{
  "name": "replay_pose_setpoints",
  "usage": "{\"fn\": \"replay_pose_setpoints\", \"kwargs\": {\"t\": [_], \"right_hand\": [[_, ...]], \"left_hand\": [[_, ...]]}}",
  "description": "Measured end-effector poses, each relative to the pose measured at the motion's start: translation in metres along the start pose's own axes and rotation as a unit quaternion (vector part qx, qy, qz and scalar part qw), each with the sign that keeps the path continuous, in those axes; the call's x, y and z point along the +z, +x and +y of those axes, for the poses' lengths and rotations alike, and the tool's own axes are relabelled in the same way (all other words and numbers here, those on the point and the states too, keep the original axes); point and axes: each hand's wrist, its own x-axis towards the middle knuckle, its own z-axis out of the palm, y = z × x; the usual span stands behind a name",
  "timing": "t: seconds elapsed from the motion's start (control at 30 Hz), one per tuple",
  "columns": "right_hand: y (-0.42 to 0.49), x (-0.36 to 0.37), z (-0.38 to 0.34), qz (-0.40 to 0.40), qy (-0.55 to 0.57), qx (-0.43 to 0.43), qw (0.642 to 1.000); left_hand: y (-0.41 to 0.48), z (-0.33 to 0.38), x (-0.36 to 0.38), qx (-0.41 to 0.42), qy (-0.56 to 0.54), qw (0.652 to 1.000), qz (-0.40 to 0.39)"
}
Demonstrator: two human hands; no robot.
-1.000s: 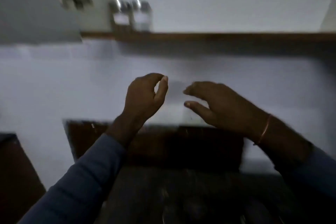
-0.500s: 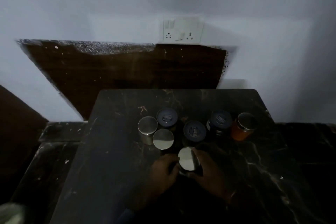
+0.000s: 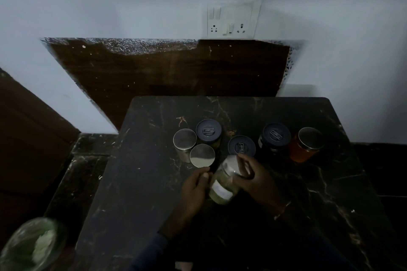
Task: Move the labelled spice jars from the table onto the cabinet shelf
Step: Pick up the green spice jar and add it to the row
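The left hand and right hand grip one tilted labelled jar with curled fingers over the tabletop.

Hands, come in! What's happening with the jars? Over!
Right hand grips tilted white-labelled glass spice jar; left hand beside it, grip unclear. Six other lidded jars on dark marble table. Nothing blocking.
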Motion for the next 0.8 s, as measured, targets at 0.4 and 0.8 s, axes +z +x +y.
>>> {"fn": "replay_pose_setpoints", "kwargs": {"t": [0.4, 0.8], "right_hand": [[0.014, 0.009, -0.024, -0.038, 0.216, 0.035, 0.975], [0.017, 0.020, -0.042, -0.012, 0.263, -0.003, 0.965]], "left_hand": [[0.000, 0.021, -0.008, -0.205, -0.296, 0.930, -0.069], [-0.005, 0.038, -0.003, -0.149, -0.266, 0.945, -0.118]]}}
